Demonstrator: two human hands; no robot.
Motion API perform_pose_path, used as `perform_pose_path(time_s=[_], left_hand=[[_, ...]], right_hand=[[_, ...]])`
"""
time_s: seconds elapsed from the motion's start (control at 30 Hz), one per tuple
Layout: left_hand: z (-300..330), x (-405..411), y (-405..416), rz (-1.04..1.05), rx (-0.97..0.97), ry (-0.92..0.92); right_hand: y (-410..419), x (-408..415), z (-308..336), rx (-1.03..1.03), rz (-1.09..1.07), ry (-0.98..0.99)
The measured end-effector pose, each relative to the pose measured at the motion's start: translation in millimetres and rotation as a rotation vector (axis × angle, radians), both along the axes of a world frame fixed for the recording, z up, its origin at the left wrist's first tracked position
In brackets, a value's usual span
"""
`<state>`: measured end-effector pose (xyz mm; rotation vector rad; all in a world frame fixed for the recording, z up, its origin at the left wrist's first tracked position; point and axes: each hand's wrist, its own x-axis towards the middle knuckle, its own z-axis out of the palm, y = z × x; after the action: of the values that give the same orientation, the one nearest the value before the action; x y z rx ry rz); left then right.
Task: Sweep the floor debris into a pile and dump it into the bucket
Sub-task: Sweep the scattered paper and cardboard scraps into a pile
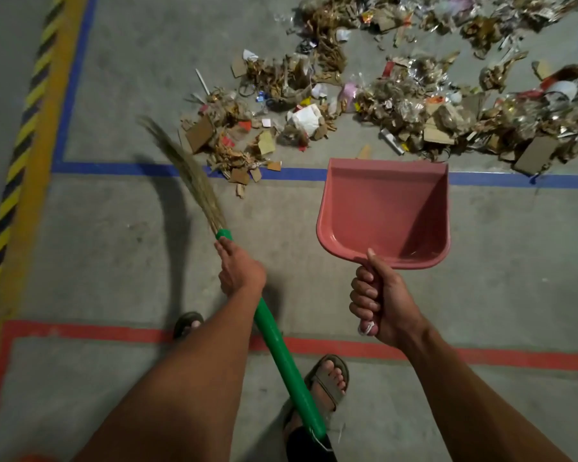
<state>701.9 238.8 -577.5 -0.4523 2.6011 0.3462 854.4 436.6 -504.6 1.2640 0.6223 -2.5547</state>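
Observation:
Cardboard scraps, paper and plastic wrappers make up the debris (364, 95), spread across the concrete floor at the top, mostly beyond a blue floor line. My left hand (239, 270) grips a grass broom (187, 175) near the top of its green handle (287, 365); the bristles point up-left, blurred, just left of the nearest scraps. My right hand (379, 305) is closed on the handle of a pink dustpan (386, 211), held above the floor with its open edge toward the debris. The pan looks empty. No bucket is in view.
A blue floor line (131, 168) runs across below the debris and up the left. A red line (414, 353) crosses nearer me. Yellow-black hazard tape (17, 145) borders the far left. My feet in sandals (329, 381) stand on the concrete near the red line.

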Motion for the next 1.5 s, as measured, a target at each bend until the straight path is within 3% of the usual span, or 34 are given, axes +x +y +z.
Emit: perform_pose_path(time_s=[0.17, 0.37, 0.6, 0.7, 0.9, 1.13, 1.27, 1.5], left_hand=[[-37, -34, 0, -0.125, 0.013, -0.166], [-30, -26, 63, -0.601, 0.1, -0.222], [-7, -16, 122, -0.993, 0.252, -0.104], [12, -1, 119, -0.993, 0.242, -0.024], [17, 30, 67, -0.78, 0.167, 0.034], [-4, 59, 72, -0.492, 0.037, -0.206], [-23, 51, 131, -0.625, 0.102, -0.271], [6, 20, 198, -0.912, 0.29, -0.145]], right_hand=[[-6, 9, -24, -0.001, 0.027, -0.028], [-1, 25, -29, -0.002, -0.026, -0.08], [19, 27, -11, 0.037, -0.105, -0.074], [25, 25, -2, 0.046, -0.125, -0.056], [29, 19, 9, 0.034, -0.151, -0.029], [29, 36, -3, -0.001, -0.136, -0.043], [33, 61, -18, -0.021, -0.164, -0.058], [54, 72, -23, -0.025, -0.243, -0.029]])
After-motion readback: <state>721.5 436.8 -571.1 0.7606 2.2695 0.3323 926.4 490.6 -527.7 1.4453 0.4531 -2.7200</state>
